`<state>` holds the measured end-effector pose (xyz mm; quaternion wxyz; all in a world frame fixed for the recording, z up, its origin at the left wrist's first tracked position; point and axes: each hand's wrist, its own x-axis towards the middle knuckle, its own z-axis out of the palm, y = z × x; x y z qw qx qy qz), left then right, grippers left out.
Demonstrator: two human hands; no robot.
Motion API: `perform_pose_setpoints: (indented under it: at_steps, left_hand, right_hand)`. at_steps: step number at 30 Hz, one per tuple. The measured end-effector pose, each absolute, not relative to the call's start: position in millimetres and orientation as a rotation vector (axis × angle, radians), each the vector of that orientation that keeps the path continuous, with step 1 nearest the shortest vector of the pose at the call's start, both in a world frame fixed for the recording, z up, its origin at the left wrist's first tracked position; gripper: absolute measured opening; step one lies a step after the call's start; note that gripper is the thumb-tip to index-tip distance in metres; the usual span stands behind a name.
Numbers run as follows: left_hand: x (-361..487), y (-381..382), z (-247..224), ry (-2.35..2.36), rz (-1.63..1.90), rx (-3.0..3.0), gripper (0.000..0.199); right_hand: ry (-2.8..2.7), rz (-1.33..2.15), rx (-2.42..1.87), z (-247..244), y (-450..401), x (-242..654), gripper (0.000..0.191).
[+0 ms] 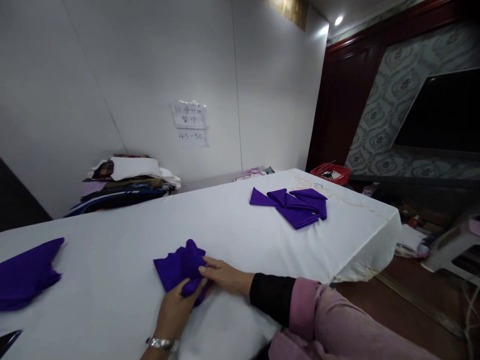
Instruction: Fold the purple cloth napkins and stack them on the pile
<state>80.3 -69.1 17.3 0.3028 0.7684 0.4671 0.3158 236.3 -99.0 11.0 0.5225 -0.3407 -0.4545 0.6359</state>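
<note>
Both my hands are closed on one purple cloth napkin [170, 267], partly bunched and folded, over the white tablecloth. My left hand [174, 307], with a metal watch at the wrist, pinches its near edge from below. On the napkin's right side, my right hand [225, 275] grips with the thumb on top; some of its fingers are hidden behind the cloth. Several folded purple napkins [300, 210] lie in a group farther off to the right. At the left edge rests a stack of purple cloth [28, 275].
A white tablecloth [112, 240] covers the table, its right edge hanging down. Behind it stands a pile of folded clothes [131, 180] against the white wall. A red basket [332, 174] sits beyond the far right corner, and a white stool [455, 250] stands at right. A dark object [8, 342] shows at lower left.
</note>
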Motion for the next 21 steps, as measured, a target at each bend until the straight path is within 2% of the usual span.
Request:
perform_pose_setpoints:
  at_steps: [2, 4, 6, 10, 14, 18, 21]
  left_hand:
    - [79, -61, 23, 1.346, 0.885, 1.813, 0.035]
    - [81, -52, 29, 1.365, 0.929, 1.749, 0.035]
    - [88, -47, 35, 1.357, 0.948, 1.746, 0.038]
    - [108, -47, 37, 1.278, 0.962, 1.767, 0.046]
    - [112, -48, 24, 1.105, 0.892, 1.988, 0.039]
    - [102, -44, 12, 1.077, 0.885, 2.307, 0.025]
    - [90, -42, 14, 1.158, 1.086, 2.41, 0.019]
  right_hand:
    - [-1.111, 1.581, -0.759, 12, -98, 236, 0.09]
    - [-1.155, 1.575, -0.752, 13, -97, 236, 0.099]
    - [-1.186, 1.5, -0.783, 12, -95, 236, 0.088]
    - [-1.128, 1.292, -0.864, 9, -88, 244, 0.051]
    - [-1.057, 1.172, -0.951, 8, -79, 259, 0.025]
    - [-1.083, 1.073, -1.04, 12, -79, 270, 0.016]
    - [-1.272, 0.947, -1.073, 15, -85, 273, 0.017]
